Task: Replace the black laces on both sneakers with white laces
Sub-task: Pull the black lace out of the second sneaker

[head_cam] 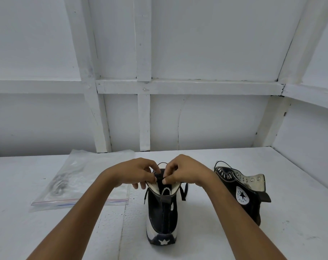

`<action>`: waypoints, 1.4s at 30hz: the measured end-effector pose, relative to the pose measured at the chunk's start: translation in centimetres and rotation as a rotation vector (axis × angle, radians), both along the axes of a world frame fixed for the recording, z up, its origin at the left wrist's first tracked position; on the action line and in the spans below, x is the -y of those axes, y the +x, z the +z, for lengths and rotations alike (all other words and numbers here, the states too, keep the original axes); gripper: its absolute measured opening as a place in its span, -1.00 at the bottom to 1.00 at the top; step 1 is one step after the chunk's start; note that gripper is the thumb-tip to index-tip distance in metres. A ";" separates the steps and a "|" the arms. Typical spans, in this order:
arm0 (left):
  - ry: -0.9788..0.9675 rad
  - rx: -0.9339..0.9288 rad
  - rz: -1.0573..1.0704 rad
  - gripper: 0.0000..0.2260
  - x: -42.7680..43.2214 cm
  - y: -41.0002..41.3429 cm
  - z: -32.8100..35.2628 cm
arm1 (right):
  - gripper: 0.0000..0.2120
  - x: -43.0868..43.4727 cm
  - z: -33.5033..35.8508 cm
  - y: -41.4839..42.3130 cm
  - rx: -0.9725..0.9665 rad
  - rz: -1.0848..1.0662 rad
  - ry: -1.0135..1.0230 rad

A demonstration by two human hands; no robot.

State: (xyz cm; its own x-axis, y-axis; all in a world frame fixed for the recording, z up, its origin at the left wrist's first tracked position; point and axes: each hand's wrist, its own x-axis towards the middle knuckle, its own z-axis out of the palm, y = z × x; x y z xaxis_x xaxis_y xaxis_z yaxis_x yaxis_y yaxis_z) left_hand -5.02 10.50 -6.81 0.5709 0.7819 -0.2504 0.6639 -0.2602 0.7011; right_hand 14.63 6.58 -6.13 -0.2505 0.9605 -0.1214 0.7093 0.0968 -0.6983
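Risks first, left to right. The zip bag (80, 177) lies flat at 10 o'clock from the shoe you're working on. Its contents are blurred: something pale and tangled, likely the white laces, but I can't confirm it. Your left forearm passes right over the bag's near corner, so a wide elbow swing could drag it. The near sneaker (162, 218) stands upright on the table (290, 231), heel at 6 o'clock, toe at 12. Nothing braces it except your fingers at the collar, so a hard upward tug on the black lace (183, 192) could tip it or lift it. Loose lace ends hang off the collar at 3 and 9 o'clock. Pull one without watching the other and it may snag in an eyelet. The second sneaker (241, 192) lies tilted at 2 o'clock, near your right wrist. Its upper eyelets look empty, with a bit of black lace showing at its far end. A wide pull could bump it. On pose, both arms reach straight forward and converge over the collar. Your left hand (138, 173) has its fingers curled, pinching the lace at the top of the tongue. Your right hand (183, 171) mirrors it, thumb and forefinger clamped on the same lace, with the fingertips of the two hands nearly touching.
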 end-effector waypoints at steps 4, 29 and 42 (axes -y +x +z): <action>-0.004 0.021 0.017 -0.79 0.2 -0.3 -0.1 | -0.90 -0.1 0.0 0.2 -0.303 -0.049 0.064; 0.042 -0.027 0.026 -0.79 0.9 -0.2 -0.2 | -0.93 -0.8 -1.7 3.3 -0.607 -0.748 0.332; 0.031 -0.035 0.017 -0.80 0.7 -0.2 -0.3 | -0.86 0.0 -1.9 3.5 -0.377 -0.707 0.293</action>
